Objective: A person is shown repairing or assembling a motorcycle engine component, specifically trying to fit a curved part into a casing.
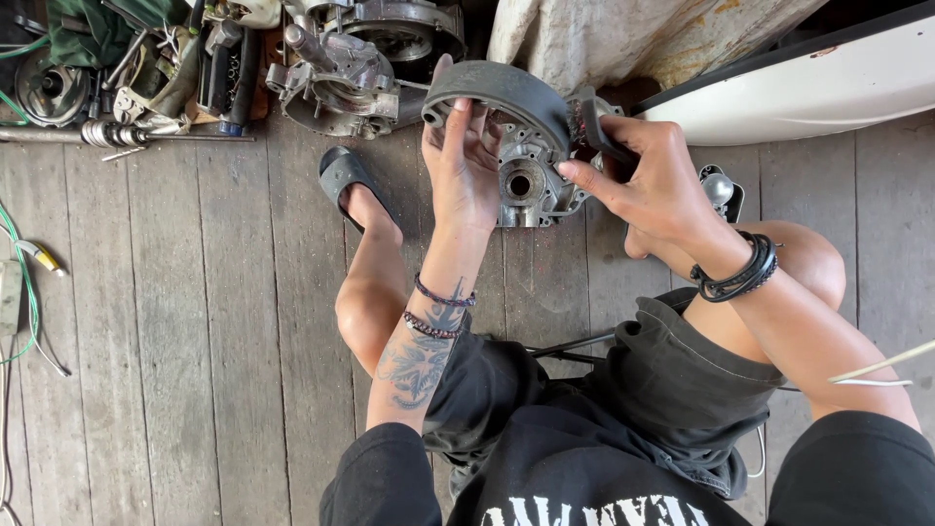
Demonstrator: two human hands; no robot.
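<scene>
Black sweatshirt [584, 487] with white lettering fills the bottom edge, closest to the lens; dark shorts [672, 390] and two bent bare knees sit above it. Person squats on a grey wooden plank floor [195, 321]. Left forearm is tattooed, with two bead bracelets [440, 310] at the wrist. Left hand [463, 170] is raised palm toward the work, fingers [458, 122] extended and slightly spread, tips lying on the inner edge of a curved brake shoe [506, 93]; it presses rather than clamps. Brake shoe arches over the top of a cast metal hub plate [526, 180], dark lining outward, directly above the left fingertips and left of the right hand. Right hand [648, 180], black cord bands [735, 275] at the wrist, has thumb and forefinger closed on a dark second brake shoe [592, 125] at the hub plate's right rim; remaining fingers curl together behind it. Hub plate stands between both hands, central bore visible. One foot in a black sandal [343, 180] rests just left of the left hand. Engine casing [341, 83] and mixed metal parts [127, 78] lie along the top edge; green wires [24, 282] at far left; white panel [808, 83] top right.
</scene>
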